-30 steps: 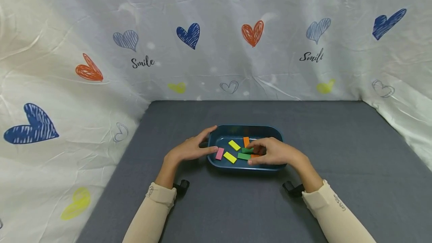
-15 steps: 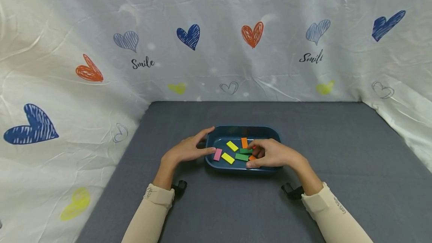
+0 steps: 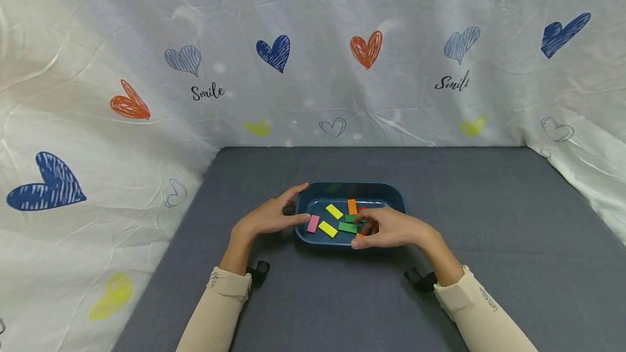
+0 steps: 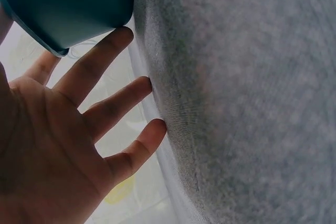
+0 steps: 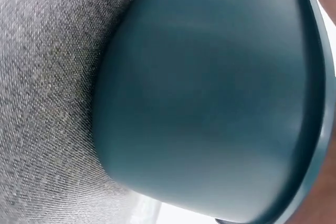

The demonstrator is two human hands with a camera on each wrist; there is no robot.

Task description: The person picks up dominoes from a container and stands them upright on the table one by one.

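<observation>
A dark teal tray (image 3: 313,240) sits on the grey cloth, holding several small rectangular blocks. My left hand (image 3: 268,216) is at its left end, thumb at the rim beside a pink block (image 3: 313,224). In the left wrist view, that hand's (image 4: 58,129) fingers are fairly straight and spread, one tip against the tray's corner. My right hand (image 3: 386,227) reaches over the near rim with curled fingers; an orange block (image 3: 359,235) shows between thumb and fingers, its grip partly hidden. Beside these fingers lie two green blocks, the nearer one (image 3: 347,227) in fuller view.
Two yellow blocks, one (image 3: 335,211) farther back, lie left of centre in the tray. Another orange block (image 3: 352,206) and a partly covered red one (image 3: 362,208) are toward the back. A white curtain (image 3: 313,91) with printed hearts stands behind the table.
The tray has slid a little left with its blocks. My right hand has moved left and nearer, the near orange block shifting with it; the red block shows more. My left hand has moved slightly left.
</observation>
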